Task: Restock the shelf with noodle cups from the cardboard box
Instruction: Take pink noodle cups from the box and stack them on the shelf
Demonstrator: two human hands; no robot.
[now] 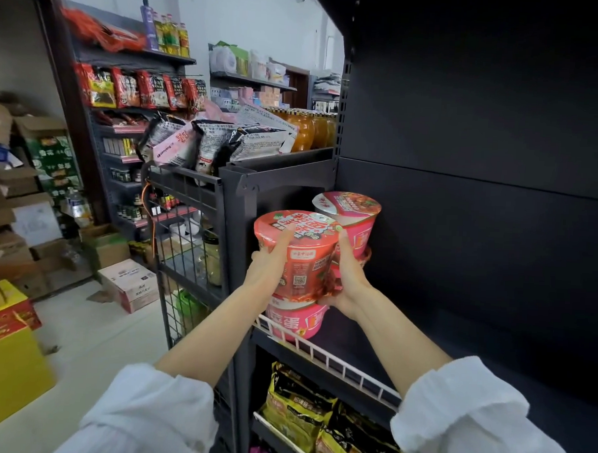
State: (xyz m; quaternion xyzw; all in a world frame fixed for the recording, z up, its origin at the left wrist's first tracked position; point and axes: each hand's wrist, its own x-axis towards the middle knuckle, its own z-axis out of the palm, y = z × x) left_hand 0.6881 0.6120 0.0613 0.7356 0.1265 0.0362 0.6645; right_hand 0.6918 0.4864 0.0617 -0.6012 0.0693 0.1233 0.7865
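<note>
I hold a red noodle cup (pixel 301 257) between both hands at the left end of a dark shelf (pixel 371 349). My left hand (pixel 268 262) grips its left side and my right hand (pixel 348 273) grips its right side. The cup sits on top of a pink noodle cup (pixel 295 320) standing on the shelf behind a white wire rail (pixel 333 361). Just behind, another pink cup (pixel 351 215) is stacked on a cup that my right hand mostly hides. No cardboard box of cups shows near my hands.
The shelf stretches dark to the right. Yellow-black noodle packs (pixel 303 408) fill the shelf below. A wire rack (pixel 191 221) stands to the left, with snack bags (pixel 226 137) above it. Cardboard boxes (pixel 130 284) and a yellow carton (pixel 7 357) sit on the floor.
</note>
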